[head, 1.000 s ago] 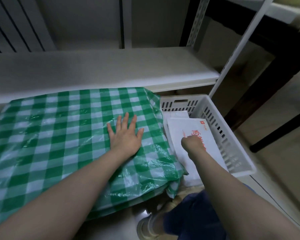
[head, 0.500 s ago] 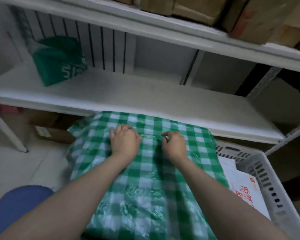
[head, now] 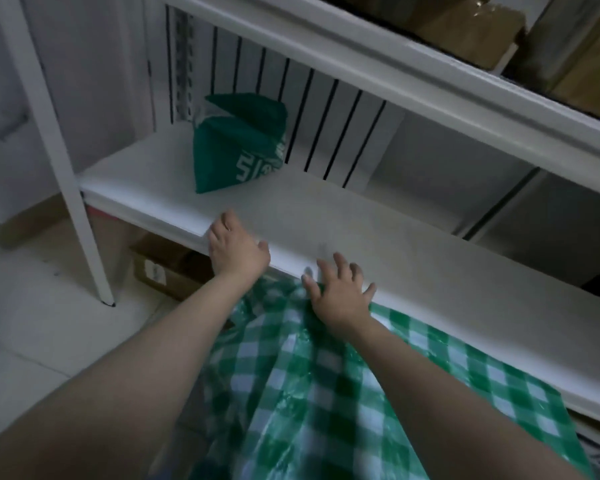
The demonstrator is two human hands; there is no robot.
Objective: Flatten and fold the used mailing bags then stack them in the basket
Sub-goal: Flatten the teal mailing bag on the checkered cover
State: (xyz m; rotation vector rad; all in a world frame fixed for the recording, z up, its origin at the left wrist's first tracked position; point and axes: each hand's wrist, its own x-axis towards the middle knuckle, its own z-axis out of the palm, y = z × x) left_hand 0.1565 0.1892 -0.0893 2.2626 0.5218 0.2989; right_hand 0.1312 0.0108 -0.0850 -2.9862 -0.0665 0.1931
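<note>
Head view: white metal shelving (head: 413, 244) above pale floor tiles (head: 45, 327), green-and-white checked plastic sheet (head: 312, 393) below its lower board. Crumpled dark-green mailing bag (head: 238, 147) sits on that board, beyond the empty, relaxed left hand (head: 238, 249); right hand (head: 340, 294), fingers spread, rests on the sheet.

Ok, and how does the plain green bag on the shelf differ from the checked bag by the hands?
The plain bag is solid dark green with white print; the checked bag has green-and-white squares. The plain bag sits bulged and crumpled on the shelf, with no hand on it. The checked bag lies spread out below the shelf's front edge, with the right hand at its top edge. Both are green and look like glossy plastic.
</note>
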